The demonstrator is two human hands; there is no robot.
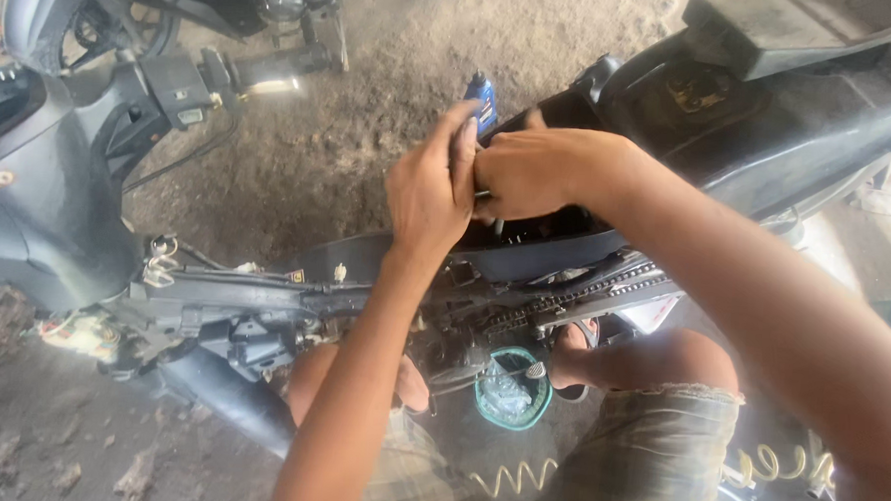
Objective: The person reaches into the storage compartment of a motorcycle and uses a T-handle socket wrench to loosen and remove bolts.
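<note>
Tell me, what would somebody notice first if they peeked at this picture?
Probably the two bare hands pressed together in the middle: the left hand and right hand grip a blue-handled tool over a stripped-down black motorbike. Its drive chain shows just right of the hands. Lower down, on the dirt ground between the person's knees, sits a small green bowl.

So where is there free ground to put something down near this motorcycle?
The bare dirt floor behind the motorcycle frame, between the handlebar and seat, is free. It is crowded below: the green bowl, coiled hose and knees. Both the left hand and right hand fill the middle.
</note>
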